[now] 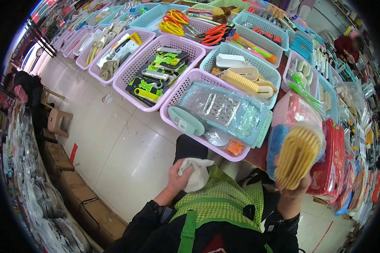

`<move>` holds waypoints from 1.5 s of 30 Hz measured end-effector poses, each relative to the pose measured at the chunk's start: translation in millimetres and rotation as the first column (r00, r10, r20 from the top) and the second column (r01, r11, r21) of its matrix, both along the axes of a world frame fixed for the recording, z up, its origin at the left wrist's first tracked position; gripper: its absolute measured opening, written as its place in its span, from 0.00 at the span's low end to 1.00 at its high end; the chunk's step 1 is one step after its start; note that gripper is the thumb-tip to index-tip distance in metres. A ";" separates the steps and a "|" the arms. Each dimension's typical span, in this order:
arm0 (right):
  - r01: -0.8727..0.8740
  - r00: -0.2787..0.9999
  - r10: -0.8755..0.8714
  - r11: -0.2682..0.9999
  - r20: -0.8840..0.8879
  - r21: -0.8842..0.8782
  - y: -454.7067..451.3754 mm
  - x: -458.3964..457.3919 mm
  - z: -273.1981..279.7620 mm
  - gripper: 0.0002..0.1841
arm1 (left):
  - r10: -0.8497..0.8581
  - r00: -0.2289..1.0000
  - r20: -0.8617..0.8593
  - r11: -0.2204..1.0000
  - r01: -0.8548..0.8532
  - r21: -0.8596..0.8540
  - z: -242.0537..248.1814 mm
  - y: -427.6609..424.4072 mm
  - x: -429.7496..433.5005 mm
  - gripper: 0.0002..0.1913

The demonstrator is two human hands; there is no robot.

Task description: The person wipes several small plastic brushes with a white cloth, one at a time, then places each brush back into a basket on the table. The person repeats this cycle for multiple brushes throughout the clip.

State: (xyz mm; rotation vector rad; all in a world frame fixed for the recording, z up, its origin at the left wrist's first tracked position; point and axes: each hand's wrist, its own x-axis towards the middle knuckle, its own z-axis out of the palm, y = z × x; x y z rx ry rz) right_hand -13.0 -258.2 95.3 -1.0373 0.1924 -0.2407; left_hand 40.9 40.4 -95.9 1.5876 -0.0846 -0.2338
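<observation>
My left hand (178,177) holds a bunched white cloth (196,177) in front of the green checked apron. My right hand (296,186) grips a scrub brush (299,155) with its pale yellow bristles turned up toward the camera; the hand is partly hidden behind the brush. Between and beyond the hands stands a lilac plastic basket (205,146) holding a wrapped grater set (223,109) and a pale green oval item (186,120). Behind it, a light blue basket (277,76) contains more brushes, one with beige bristles (239,81).
Another lilac basket (117,85) holds carded peelers. Wrapped red packages (332,155) stand just right of the brush. Cardboard boxes (79,189), a beige plastic stool (60,122) and stacked wrapped goods line the left side. Another person (348,47) is at the far right.
</observation>
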 end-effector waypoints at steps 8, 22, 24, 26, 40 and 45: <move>-0.470 0.800 0.473 0.877 -0.369 0.103 25.6 -43.7 -53.3 0.37 | 0.179 0.981 -0.070 0.863 -0.191 -0.468 86.0 -14.6 -13.9 0.13; -0.603 0.796 0.327 0.501 -0.509 -0.621 87.7 -49.4 -100.6 0.37 | -0.529 0.644 0.552 0.686 -0.058 0.725 116.4 -32.0 -35.6 0.17; -0.601 0.799 0.348 0.498 -0.491 -0.625 86.3 -50.9 -100.0 0.39 | -0.387 0.822 0.417 0.798 0.072 0.598 111.5 -27.5 -32.9 0.15; -0.612 0.791 0.367 0.511 -0.490 -0.604 85.8 -53.2 -99.8 0.39 | -0.338 0.859 0.385 0.876 0.137 0.463 107.7 -22.2 -28.0 0.12; -0.641 0.679 0.729 0.646 -0.087 0.414 66.5 -71.4 -103.9 0.32 | -0.274 0.918 -0.288 0.777 0.034 -0.628 90.6 -38.4 -41.3 0.22; -0.456 0.730 0.674 0.605 -0.115 0.653 70.8 -71.1 -111.7 0.33 | -0.176 0.979 -0.099 0.812 0.087 -0.577 86.2 -50.4 -53.5 0.20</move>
